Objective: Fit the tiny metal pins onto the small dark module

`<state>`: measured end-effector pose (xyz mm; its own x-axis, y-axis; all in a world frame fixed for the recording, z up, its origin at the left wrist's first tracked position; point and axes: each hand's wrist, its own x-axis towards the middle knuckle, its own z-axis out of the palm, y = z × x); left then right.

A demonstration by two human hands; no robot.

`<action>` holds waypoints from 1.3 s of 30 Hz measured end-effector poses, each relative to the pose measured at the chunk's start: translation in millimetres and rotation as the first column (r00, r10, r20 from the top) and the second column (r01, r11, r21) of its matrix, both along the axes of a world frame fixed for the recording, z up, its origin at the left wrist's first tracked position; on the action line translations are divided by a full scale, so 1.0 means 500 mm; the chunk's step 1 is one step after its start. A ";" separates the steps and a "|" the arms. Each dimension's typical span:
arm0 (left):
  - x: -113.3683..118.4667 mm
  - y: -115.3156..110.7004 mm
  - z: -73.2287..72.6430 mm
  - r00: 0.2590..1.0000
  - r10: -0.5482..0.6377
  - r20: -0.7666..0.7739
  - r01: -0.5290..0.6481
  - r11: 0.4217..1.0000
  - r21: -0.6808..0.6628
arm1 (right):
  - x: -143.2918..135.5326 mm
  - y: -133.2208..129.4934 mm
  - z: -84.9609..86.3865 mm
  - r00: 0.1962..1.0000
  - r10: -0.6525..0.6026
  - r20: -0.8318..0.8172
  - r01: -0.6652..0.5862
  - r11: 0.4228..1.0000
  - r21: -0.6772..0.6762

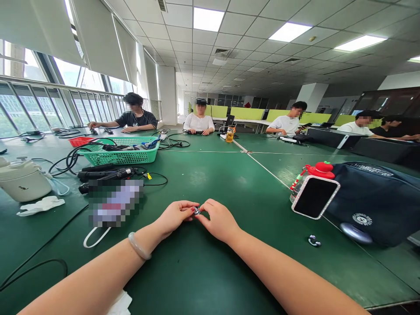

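Note:
Both my hands meet above the green table, fingertips pinched round a small shiny dark-and-silver earbud. My left hand, with a pale bangle on its wrist, grips it from the left between thumb and fingers. On the other side my right hand holds it with thumb and forefinger. The fingers cover part of the earbud, so its full shape is hidden. A similar clip-shaped earbud lies on the table to the right, near a glossy oval case.
At left stand a green basket of tools and cables, black devices, a blurred lilac item and a cream jug. A phone leans by a red-topped bottle and dark bag. Several people sit beyond.

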<state>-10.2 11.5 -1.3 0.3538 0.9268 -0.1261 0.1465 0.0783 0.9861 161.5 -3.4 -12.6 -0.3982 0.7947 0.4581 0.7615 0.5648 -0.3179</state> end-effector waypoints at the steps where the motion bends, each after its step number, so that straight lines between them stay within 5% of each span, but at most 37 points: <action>1: 0.001 -0.002 0.001 0.999 -0.021 0.048 0.023 0.999 -0.040 | -0.004 -0.001 -0.001 1.000 -0.005 0.014 0.005 1.000 0.008; 7: 0.004 -0.004 -0.003 0.988 -0.091 0.125 0.102 0.991 -0.085 | -0.016 0.001 -0.011 0.995 -0.012 0.102 0.010 1.000 0.011; 11: -0.022 0.017 -0.002 0.968 0.070 -0.240 -0.029 0.985 0.170 | -0.007 0.009 -0.013 0.996 -0.022 0.089 0.022 1.000 0.000; 14: -0.061 0.039 0.008 0.679 0.390 -0.621 0.000 0.847 0.532 | 0.002 0.014 -0.011 0.997 -0.052 0.062 0.055 0.998 -0.036; 17: -0.098 0.051 0.020 0.366 0.496 -0.787 0.087 0.824 0.559 | 0.008 0.017 -0.010 0.997 -0.075 0.037 0.078 0.994 -0.082; 19: -0.111 0.052 0.026 0.295 0.510 -0.808 0.084 0.829 0.553 | 0.012 0.017 -0.011 0.996 -0.084 0.026 0.086 0.991 -0.101; 26: -0.123 0.052 0.032 0.246 0.542 -0.803 0.049 0.821 0.569 | 0.020 0.017 -0.015 0.994 -0.104 -0.021 0.100 0.984 -0.151; 39: -0.138 0.076 0.007 0.291 0.594 -0.750 0.009 0.782 0.623 | 0.022 0.013 -0.010 0.993 -0.107 -0.039 0.099 0.978 -0.183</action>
<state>-79.1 49.5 2.3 -0.0094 0.9588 0.2841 0.9867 -0.0372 0.1581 172.3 3.0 -17.6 -0.2908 0.9015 0.3204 0.7939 0.4143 -0.4451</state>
